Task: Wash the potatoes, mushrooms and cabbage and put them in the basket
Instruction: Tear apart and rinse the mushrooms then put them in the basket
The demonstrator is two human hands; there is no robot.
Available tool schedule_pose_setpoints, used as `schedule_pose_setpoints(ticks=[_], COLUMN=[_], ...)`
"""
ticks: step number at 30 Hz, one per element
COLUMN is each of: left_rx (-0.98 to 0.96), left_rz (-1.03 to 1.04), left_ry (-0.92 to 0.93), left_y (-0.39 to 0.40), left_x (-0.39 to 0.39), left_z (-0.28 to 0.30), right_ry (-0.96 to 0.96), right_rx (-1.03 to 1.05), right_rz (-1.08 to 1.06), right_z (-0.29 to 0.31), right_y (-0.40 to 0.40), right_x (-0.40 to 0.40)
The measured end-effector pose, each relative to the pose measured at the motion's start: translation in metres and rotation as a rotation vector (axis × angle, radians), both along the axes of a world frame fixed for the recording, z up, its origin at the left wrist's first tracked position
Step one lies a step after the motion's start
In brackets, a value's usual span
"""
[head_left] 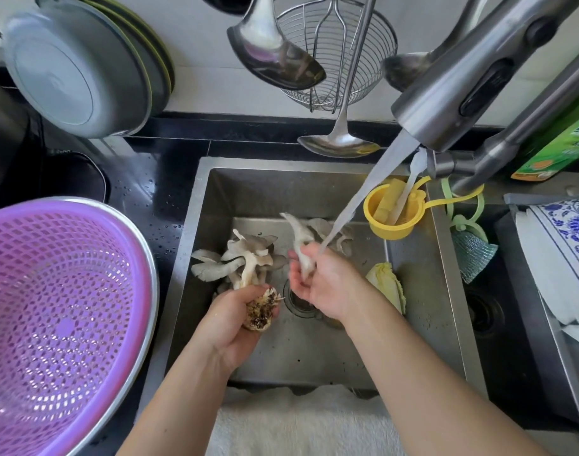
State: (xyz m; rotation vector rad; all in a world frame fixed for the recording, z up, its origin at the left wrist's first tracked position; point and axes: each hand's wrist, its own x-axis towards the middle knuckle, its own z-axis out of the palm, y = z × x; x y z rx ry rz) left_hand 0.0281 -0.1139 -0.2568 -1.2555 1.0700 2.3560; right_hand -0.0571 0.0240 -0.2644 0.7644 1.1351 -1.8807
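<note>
Stainless-steel sink (419,258) held the work, with water from the faucet (472,77) falling on the right hand (321,284). That hand pinched a single oyster mushroom (299,238) by its stem, fingers curled round it, long axis running up and away from the palm into the stream. The left hand (235,320) gripped the dirty root base of the mushroom cluster (245,255) — caps pointing away toward the back wall of the sink. A piece of cabbage (388,284) lay on the sink floor just right of the right wrist; no potatoes were visible. The purple basket (61,307) sat on the counter left of the sink, nearer the left hand. Judged from this layout, the rinsed piece had to cross over the left forearm and the sink's left rim to reach it — open room existed above both.
</note>
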Motion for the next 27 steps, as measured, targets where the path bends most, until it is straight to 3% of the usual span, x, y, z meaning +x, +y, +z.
schedule_pose_setpoints(ticks=[3,7,13,17,19,21,23,25,27], left_rx=[0.011,0.066,0.045,-0.015,-0.046,-0.088,-0.154,-0.258,-0.375], left_rz=[0.008,0.045,-0.012,0.002,-0.001,-0.011,-0.008,-0.011,0.003], left_ry=[-0.001,0.046,0.056,-0.044,-0.069,-0.071,-0.079,-0.106,-0.166], left_y=[-0.002,0.002,0.024,0.027,0.025,0.023,0.023,0.028,0.035], left_x=[0.003,0.006,0.002,-0.004,-0.006,-0.01,-0.015,-0.021,-0.024], left_z=[0.001,0.002,-0.003,-0.007,-0.009,-0.011,-0.013,-0.012,-0.011], right_ry=[0.111,0.348,0.479,0.42,0.357,0.233,0.15,0.093,0.177], right_rx=[0.107,0.418,0.531,0.515,0.356,0.105,0.02,0.15,0.537], right_rz=[0.054,0.249,0.335,0.353,0.366,0.227,0.049,-0.021,0.052], right_z=[-0.003,-0.014,-0.014,-0.012,-0.011,-0.011,-0.019,-0.033,-0.036], right_y=[0.006,0.023,0.035,0.045,0.054,0.057,0.054,0.04,0.018], right_x=[0.013,0.053,0.074,0.074,0.07,0.062,0.046,0.03,0.028])
